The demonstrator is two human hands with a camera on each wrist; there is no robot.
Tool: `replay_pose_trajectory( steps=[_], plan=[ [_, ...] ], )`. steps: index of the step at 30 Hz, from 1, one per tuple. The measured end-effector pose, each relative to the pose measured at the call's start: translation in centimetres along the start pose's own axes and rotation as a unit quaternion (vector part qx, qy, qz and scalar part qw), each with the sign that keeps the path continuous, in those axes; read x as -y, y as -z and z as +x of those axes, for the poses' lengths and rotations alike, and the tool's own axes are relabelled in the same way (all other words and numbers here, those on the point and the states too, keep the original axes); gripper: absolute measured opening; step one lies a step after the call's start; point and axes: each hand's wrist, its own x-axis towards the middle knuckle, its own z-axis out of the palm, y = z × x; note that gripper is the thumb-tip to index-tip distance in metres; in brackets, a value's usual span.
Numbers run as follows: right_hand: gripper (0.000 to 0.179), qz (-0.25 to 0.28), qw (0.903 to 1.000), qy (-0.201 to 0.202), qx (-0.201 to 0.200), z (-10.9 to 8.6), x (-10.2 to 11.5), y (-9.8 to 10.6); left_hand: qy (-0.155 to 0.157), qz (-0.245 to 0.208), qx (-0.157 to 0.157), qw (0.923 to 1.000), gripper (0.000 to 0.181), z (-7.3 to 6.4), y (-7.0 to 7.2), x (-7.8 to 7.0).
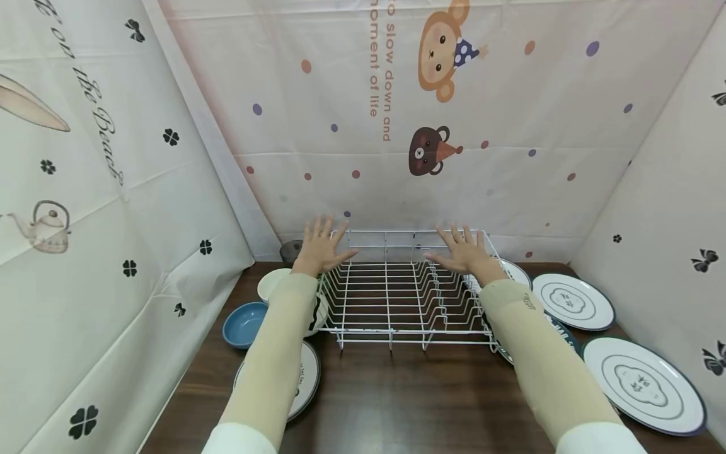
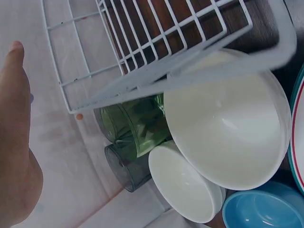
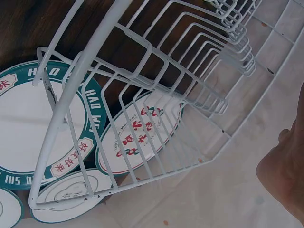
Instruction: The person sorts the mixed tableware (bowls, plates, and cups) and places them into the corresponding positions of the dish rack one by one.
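Dish rack (image 1: 388, 296) stood far on the worktop (image 1: 386, 397), left hand (image 1: 323, 250) and right hand (image 1: 464, 253) near its far corners — both spread, gripping nothing — while plates (image 1: 574, 301) right and bowls (image 1: 245, 325) left lay apparently unracked.

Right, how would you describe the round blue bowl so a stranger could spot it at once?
Start at the white wire dish rack on the dark brown wood-grain table. To its left are round cream-white bowls, and beside them, near the table's left edge, the round blue bowl. Only its blue sets it apart at once.
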Motion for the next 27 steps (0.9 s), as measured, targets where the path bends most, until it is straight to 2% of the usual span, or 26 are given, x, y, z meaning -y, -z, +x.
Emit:
replay_pose_trajectory(
  steps=[3, 8, 14, 18, 22, 24, 27],
  plan=[
    [0.102, 0.003, 1.0, 0.001, -0.003, 0.0, 0.3, 0.2, 0.0, 0.015, -0.004, 0.9999, 0.084, -0.2, -0.2, 0.7],
    [0.09, 0.0, 1.0, 0.003, -0.001, -0.3, 0.3, 0.0, -0.006, 0.029, -0.005, 0.9995, 0.085, -0.6, -0.9, 1.3],
    [0.087, 0.007, 0.9998, 0.017, 0.01, -0.9, 0.1, -0.3, -0.018, 0.047, 0.009, 0.9987, 0.08, -1.1, -1.6, 1.6],
    [0.089, 0.008, 0.9993, 0.036, 0.008, -0.6, -0.7, -0.3, -0.012, 0.059, 0.025, 0.9979, 0.074, -1.6, -0.6, 2.0],
    [0.079, 0.004, 0.999, 0.042, 0.017, -0.4, -1.8, 0.4, 0.002, 0.056, 0.054, 0.9969, 0.075, -1.6, 1.0, 2.7],
    [0.076, -0.002, 0.999, 0.038, 0.024, -0.6, -2.2, 0.9, 0.01, 0.057, 0.065, 0.9962, 0.075, -1.4, 1.2, 3.3],
    [0.075, -0.013, 0.9989, 0.033, 0.03, -1.2, -3.0, 1.6, 0.026, 0.049, 0.06, 0.9967, 0.071, -1.6, 1.4, 4.0]
  ],
)
